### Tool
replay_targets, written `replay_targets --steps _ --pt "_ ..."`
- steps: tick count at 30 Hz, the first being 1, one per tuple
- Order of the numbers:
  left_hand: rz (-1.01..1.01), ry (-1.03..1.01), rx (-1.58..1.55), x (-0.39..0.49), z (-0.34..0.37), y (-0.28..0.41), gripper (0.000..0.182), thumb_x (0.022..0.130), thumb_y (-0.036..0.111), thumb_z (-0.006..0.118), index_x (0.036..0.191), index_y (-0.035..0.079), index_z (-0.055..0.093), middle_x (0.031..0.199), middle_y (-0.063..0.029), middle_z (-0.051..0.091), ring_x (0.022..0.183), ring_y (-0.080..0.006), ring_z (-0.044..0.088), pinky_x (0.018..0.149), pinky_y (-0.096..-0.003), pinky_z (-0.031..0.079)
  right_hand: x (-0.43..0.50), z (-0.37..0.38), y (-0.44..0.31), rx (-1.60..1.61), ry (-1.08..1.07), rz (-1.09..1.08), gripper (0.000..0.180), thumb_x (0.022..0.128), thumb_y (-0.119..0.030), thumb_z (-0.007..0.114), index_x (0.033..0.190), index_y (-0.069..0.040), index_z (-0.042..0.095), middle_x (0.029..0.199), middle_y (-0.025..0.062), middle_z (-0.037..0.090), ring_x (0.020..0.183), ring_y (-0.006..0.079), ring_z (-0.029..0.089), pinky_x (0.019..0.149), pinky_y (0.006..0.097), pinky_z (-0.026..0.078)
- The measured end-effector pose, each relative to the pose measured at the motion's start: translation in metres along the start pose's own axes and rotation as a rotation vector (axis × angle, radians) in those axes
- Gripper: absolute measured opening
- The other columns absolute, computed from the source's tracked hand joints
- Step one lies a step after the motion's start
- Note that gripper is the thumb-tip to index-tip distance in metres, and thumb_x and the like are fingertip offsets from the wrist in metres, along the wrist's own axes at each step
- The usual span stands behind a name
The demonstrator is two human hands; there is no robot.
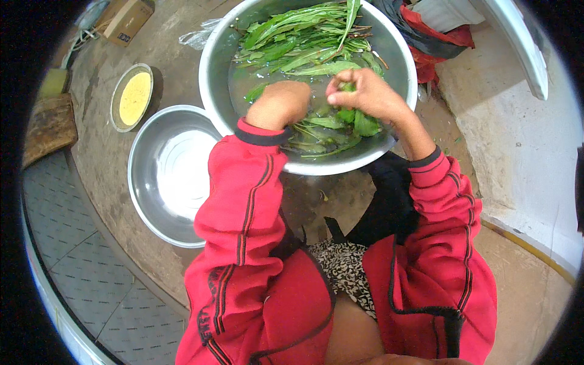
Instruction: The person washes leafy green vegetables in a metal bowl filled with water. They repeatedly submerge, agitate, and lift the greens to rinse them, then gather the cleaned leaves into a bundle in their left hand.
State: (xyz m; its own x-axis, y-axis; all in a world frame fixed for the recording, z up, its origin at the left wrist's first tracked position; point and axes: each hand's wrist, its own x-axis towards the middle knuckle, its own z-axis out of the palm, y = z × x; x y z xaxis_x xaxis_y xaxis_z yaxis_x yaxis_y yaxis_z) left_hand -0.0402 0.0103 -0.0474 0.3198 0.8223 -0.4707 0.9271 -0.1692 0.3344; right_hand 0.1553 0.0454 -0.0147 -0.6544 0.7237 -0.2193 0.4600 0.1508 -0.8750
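Note:
A large metal basin holds water and many long green leaves, heaped at its far side. More wet leaves lie in the near part. Above the water on the right, my right hand grips some green leaves, which hang below its palm; a bit of green shows between thumb and fingers. My left hand is over the basin's left part, bent downward with its fingers hidden from view. A leaf tip shows just left of it, and whether it holds anything is not visible.
An empty-looking steel bowl stands on the floor, left of the basin. Beyond it is a smaller bowl with yellow contents. A cardboard box, a clear plastic bag and a wooden block lie farther out. A pale wall rises at right.

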Motion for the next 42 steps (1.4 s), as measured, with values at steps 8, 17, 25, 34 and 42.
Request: replay_targets --steps 8,17,25,34,42 --pt "-0.106 0.040 -0.143 -0.012 -0.014 -0.021 0.024 0.072 0.007 0.061 0.094 0.000 0.069 0.095 -0.0248 0.065 0.091 -0.0388 0.065 0.075 -0.0444 0.052 0.023 0.043 0.002 -0.518 -0.216 -0.082 0.025 0.078 -0.019 0.069 0.098 -0.004 0.067 0.092 0.0194 0.066 0.090 0.0374 0.063 0.080 0.0439 0.048" --pt "-0.121 -0.137 -0.097 -0.028 -0.031 -0.025 0.025 0.066 0.005 0.067 0.089 -0.003 0.070 0.093 -0.0267 0.065 0.089 -0.0394 0.066 0.073 -0.0436 0.053 0.044 0.097 0.015 -0.517 -0.302 -0.055 0.037 0.076 -0.026 0.072 0.104 -0.003 0.065 0.094 0.0235 0.065 0.092 0.0412 0.061 0.082 0.0461 0.049" --pt "-0.146 0.005 -0.159 -0.032 -0.035 -0.032 0.018 0.075 0.007 0.059 0.089 0.000 0.068 0.076 -0.0185 0.068 0.071 -0.0300 0.068 0.060 -0.0415 0.052 0.043 0.044 0.008 0.065 -0.145 0.196 0.038 0.086 -0.026 0.068 0.113 0.001 0.063 0.094 0.0040 0.068 0.061 0.0051 0.052 0.055 0.0225 0.046" --pt "-0.070 -0.002 -0.501 -0.023 -0.029 -0.023 0.019 0.084 0.013 0.062 0.096 -0.001 0.065 0.069 -0.0118 0.065 0.061 -0.0217 0.064 0.052 -0.0359 0.050 0.026 0.009 0.003 0.180 0.100 0.125 0.034 0.085 -0.034 0.069 0.095 -0.002 0.069 0.075 -0.0006 0.064 0.055 0.0062 0.049 0.050 0.0227 0.041" --pt "0.087 0.188 -0.517 -0.016 -0.033 -0.017 0.018 0.082 0.015 0.066 0.095 0.002 0.068 0.063 -0.0062 0.061 0.056 -0.0155 0.058 0.053 -0.0335 0.045 0.024 0.004 -0.005 0.229 0.140 0.021 0.035 0.087 -0.035 0.066 0.097 -0.001 0.069 0.069 -0.0002 0.061 0.055 0.0057 0.049 0.051 0.0224 0.041"
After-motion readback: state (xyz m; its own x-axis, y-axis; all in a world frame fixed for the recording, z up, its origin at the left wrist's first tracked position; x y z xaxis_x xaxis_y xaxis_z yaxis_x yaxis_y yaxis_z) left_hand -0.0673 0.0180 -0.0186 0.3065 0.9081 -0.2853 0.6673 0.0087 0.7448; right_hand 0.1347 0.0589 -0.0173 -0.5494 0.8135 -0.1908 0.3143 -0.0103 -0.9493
